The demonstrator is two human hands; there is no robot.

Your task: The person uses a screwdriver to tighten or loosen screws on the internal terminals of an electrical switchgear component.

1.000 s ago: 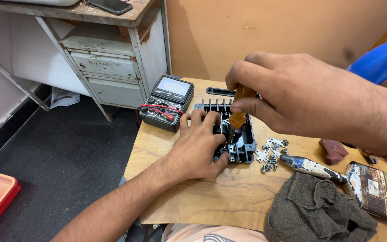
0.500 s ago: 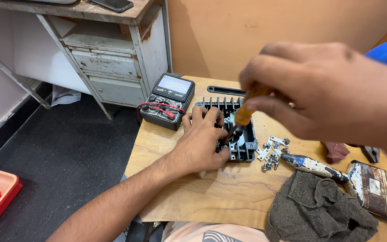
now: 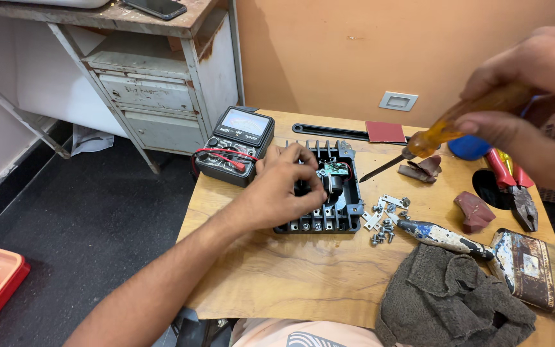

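Black finned plastic electrical housing (image 3: 348,215), open, mid wooden table (image 3: 277,283), beside multimeter (image 3: 234,144). Left hand (image 3: 281,189) fingers curled, pinching inside housing. Right hand (image 3: 534,96) clasps amber-handled screwdriver (image 3: 431,138), tip raised clear. Step: likely seating part; next needs tip lowered onto screw.

A single head-worn camera looks steeply down and forward over the wooden table (image 3: 271,283), close enough that the table's near edge runs along the bottom of the picture. It faces the orange wall (image 3: 367,51) behind the table. Left of the table the view takes in dark floor (image 3: 78,212) and a worn metal cabinet (image 3: 155,90). With only this view, nothing is shared with another.
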